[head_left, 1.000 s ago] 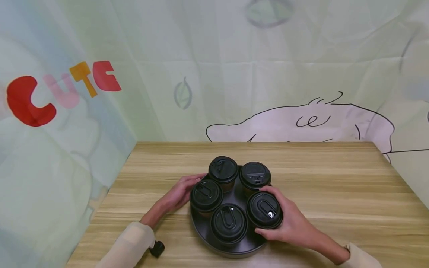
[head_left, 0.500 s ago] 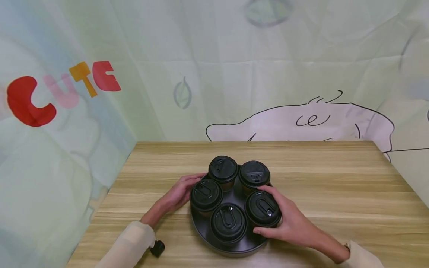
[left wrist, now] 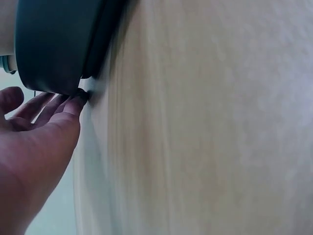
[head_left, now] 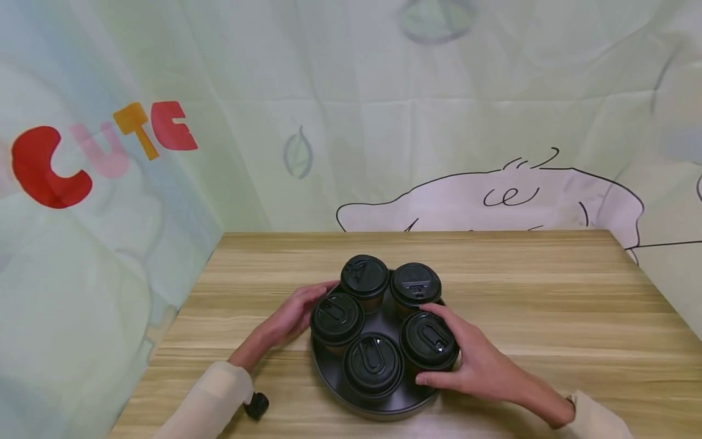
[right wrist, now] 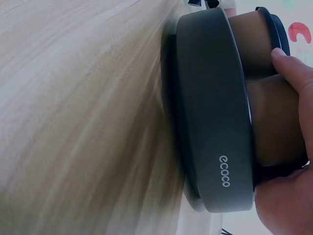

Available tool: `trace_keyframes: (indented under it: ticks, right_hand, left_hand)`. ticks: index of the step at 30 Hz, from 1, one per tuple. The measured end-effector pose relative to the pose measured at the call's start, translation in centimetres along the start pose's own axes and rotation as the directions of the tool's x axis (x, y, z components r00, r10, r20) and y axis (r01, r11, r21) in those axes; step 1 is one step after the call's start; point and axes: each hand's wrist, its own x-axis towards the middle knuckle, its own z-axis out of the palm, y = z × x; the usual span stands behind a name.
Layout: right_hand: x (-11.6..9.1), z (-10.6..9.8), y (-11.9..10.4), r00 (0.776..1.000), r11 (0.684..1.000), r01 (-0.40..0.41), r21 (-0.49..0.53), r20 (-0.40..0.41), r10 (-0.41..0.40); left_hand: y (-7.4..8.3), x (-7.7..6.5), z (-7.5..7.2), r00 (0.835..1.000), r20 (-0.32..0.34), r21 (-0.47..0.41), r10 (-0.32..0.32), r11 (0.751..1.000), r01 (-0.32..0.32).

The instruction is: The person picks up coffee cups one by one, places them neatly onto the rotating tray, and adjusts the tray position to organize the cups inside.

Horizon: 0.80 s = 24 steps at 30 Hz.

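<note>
On the table stands a round black tray [head_left: 378, 407] bearing several brown paper coffee cups with black lids, set in a ring. My right hand [head_left: 471, 360] grips the front-right cup [head_left: 429, 341], fingers and thumb around its side below the lid. In the right wrist view, that brown cup [right wrist: 276, 122] sits at the rim of the tray [right wrist: 212, 98]. My left hand [head_left: 296, 314] lies at the tray's left side, by the left cup [head_left: 337, 320], fingertips partly hidden. In the left wrist view its fingers [left wrist: 73, 105] are extended against the lower edge of the tray [left wrist: 56, 44].
A small black object [head_left: 256, 405] shows by the left sleeve [head_left: 208, 399]. Behind the wooden table [head_left: 548, 292] hangs a printed cloth backdrop [head_left: 351, 122], which also runs along the left side.
The front-right cup has shifted slightly left and away from me on the tray, with my right hand around it. My left hand and the other cups have barely moved.
</note>
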Motion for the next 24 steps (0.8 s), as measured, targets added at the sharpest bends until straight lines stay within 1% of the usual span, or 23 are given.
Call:
trace_keyframes:
  ticks: [5,9,14,17,20,21,23,24]
  right_hand:
    - [0.0,-0.4,0.0,1.000,0.999,0.002,-0.050,-0.005,-0.002]
    - [0.0,-0.8,0.0,1.000,0.997,0.011,-0.081,-0.001,-0.011]
    - [-0.2,-1.4,-0.3,1.000,0.995,0.005,-0.096,0.027,-0.002]
    - [-0.3,-2.0,-0.4,0.999,0.993,-0.006,-0.116,0.042,0.011]
    - [-0.4,-2.8,-0.6,0.998,0.993,-0.014,-0.120,0.067,0.022]
    - [-0.4,-3.2,-0.6,0.997,0.992,-0.021,-0.122,0.075,0.030]
    - [-0.4,-4.0,-0.7,0.995,0.991,-0.020,-0.129,0.094,0.032]
    - [-0.4,-4.5,-0.8,0.994,0.990,-0.020,-0.139,0.103,0.035]
  left_hand:
    - [0.2,0.1,-0.2,1.000,-0.005,0.069,0.015,0.997,-0.015]
    - [0.6,0.0,-0.5,1.000,0.012,0.136,0.026,0.990,-0.027]
    - [1.4,-0.3,-1.0,0.999,0.032,0.222,0.026,0.975,-0.032]
    - [2.1,-0.4,-1.3,0.998,0.033,0.248,0.052,0.967,-0.059]
    - [2.8,-0.4,-1.3,0.995,0.013,0.293,0.095,0.952,-0.094]
    - [3.1,-0.4,-1.3,0.994,0.003,0.317,0.109,0.943,-0.104]
    - [3.5,-0.4,-1.3,0.992,-0.017,0.382,0.126,0.917,-0.110]
    - [3.7,-0.4,-1.3,0.990,-0.025,0.425,0.137,0.898,-0.113]
